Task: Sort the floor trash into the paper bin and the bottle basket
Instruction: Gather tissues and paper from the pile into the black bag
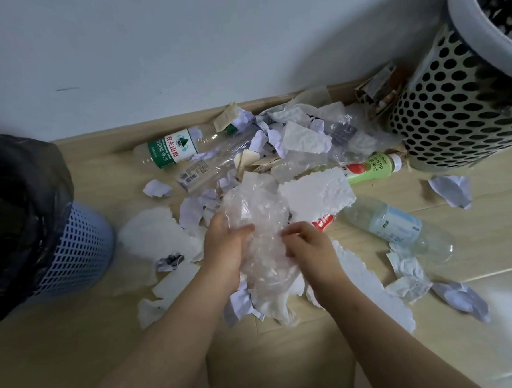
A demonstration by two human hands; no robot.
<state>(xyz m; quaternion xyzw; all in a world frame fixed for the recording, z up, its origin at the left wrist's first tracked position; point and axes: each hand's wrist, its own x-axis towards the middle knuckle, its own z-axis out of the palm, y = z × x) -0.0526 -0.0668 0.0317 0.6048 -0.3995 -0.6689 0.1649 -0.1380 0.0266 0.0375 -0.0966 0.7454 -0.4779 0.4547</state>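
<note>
Left hand [225, 246] and right hand [308, 247] grip the crumpled clear plastic [255, 211]. Ball it tighter, shedding paper scraps [239, 304], before lifting.

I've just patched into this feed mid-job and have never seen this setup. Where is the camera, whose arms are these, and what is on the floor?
There is no machine here. These are a person's two bare arms, filmed by one wide-angle camera worn on their head and looking down. The left hand and right hand both grip a wad of crumpled clear plastic above the pile. On the wooden floor lie torn paper scraps and three plastic bottles: a green-label water bottle, a juice bottle and a pale-blue-label bottle. A blue bin lined with a black bag stands at left, and a perforated basket stands at right.
</note>
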